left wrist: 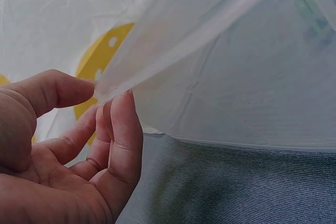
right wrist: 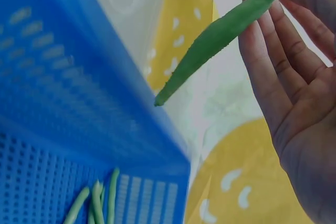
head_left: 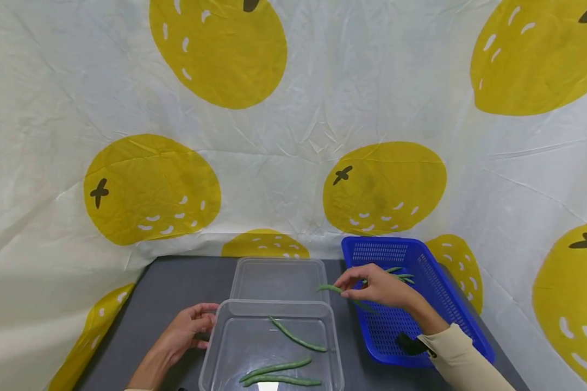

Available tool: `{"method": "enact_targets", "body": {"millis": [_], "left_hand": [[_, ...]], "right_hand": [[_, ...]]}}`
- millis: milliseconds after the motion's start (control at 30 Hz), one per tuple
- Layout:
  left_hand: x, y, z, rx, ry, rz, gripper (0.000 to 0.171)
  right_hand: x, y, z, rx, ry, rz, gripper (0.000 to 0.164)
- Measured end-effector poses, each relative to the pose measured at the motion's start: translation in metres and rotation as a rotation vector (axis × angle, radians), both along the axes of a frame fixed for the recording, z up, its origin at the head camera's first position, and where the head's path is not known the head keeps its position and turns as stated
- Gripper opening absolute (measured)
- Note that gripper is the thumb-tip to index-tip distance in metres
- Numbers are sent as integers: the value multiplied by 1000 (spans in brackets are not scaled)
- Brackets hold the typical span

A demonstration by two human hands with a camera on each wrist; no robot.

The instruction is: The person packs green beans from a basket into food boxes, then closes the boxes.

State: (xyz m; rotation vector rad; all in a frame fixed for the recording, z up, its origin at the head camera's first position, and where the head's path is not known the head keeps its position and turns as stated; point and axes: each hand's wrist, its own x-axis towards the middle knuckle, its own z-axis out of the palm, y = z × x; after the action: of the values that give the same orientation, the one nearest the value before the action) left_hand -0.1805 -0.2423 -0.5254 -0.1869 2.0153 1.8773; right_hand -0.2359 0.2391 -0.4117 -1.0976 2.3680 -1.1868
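Note:
Between the thumb and fingers of my right hand [head_left: 375, 286] a green bean [right wrist: 218, 38] is pinched, held just over the left side of a blue basket [head_left: 452, 288]. More green beans [right wrist: 97, 203] lie at the far end of that basket. My left hand [head_left: 186, 332] holds the upper left corner of a clear plastic container [head_left: 279, 308]; in the left wrist view its thumb and fingertips pinch the rim [left wrist: 173, 59]. Three green beans [head_left: 298, 338] lie inside the container, two side by side near the front and one farther back.
Behind the container a flat clear plastic piece [head_left: 280, 278], like a lid, lies on the dark grey table [head_left: 176, 282]. A white curtain [head_left: 293, 119] with yellow fruit prints hangs behind the table and along its sides.

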Motion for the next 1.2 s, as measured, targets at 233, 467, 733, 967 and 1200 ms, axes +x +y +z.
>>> {"method": "enact_targets", "body": {"millis": [233, 467, 733, 967, 1200], "left_hand": [[3, 0, -4, 7, 19, 1, 54], [2, -2, -4, 14, 12, -9, 53], [1, -1, -1, 5, 2, -8, 54], [0, -1, -2, 8, 8, -13, 54], [1, -2, -2, 11, 7, -14, 54]], "right_hand": [[8, -25, -4, 9, 31, 56, 21], [12, -51, -5, 11, -12, 98, 20], [16, -77, -11, 4, -30, 187, 20], [18, -86, -13, -8, -76, 219, 27], [13, -65, -11, -15, -89, 128, 30]]}}
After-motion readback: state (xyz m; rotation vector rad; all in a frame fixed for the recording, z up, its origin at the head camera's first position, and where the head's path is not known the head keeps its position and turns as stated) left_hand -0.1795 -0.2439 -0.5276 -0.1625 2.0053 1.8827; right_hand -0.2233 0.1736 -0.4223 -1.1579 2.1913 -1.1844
